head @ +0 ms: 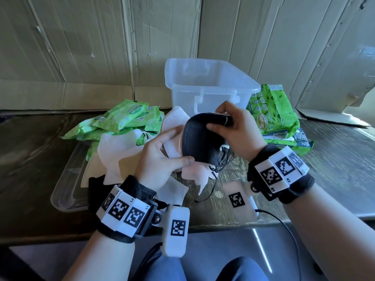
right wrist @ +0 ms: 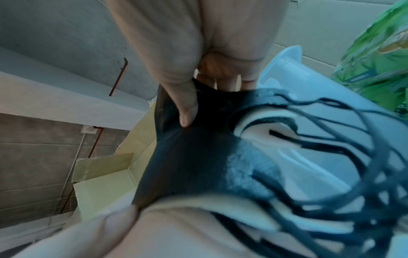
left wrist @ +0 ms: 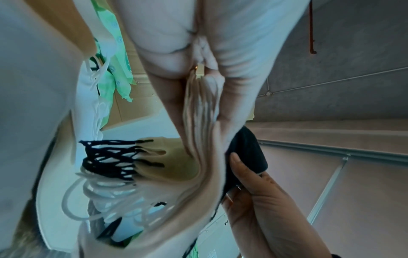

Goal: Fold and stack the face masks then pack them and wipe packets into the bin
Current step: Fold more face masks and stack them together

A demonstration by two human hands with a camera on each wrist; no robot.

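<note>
Step in hand looks like fold-and-stack: both hands are up in front of the bin [head: 213, 82], working one bundle. Left hand [head: 162, 159] pinches the stack of pale masks [head: 194, 173], thumb on top. Right hand [head: 233, 128] grips the black mask [head: 200, 138] at its top edge, pressing it flat against the stack. More loose white masks [head: 119, 151] lie left of the bin, on the clear lid [head: 67, 189].

Nothing packed yet by the look of it: wipe packets [head: 125, 116] sit left of the bin, bigger packs [head: 274, 110] right of it.

Next move probably needs the black mask squared to the stack with its loops tucked.

Left wrist view shows the stacked edges [left wrist: 198, 113] and tangled ear loops [left wrist: 110, 157], which the head view barely shows. Right wrist view shows the thumb [right wrist: 185, 104] clamped on black fabric.
</note>
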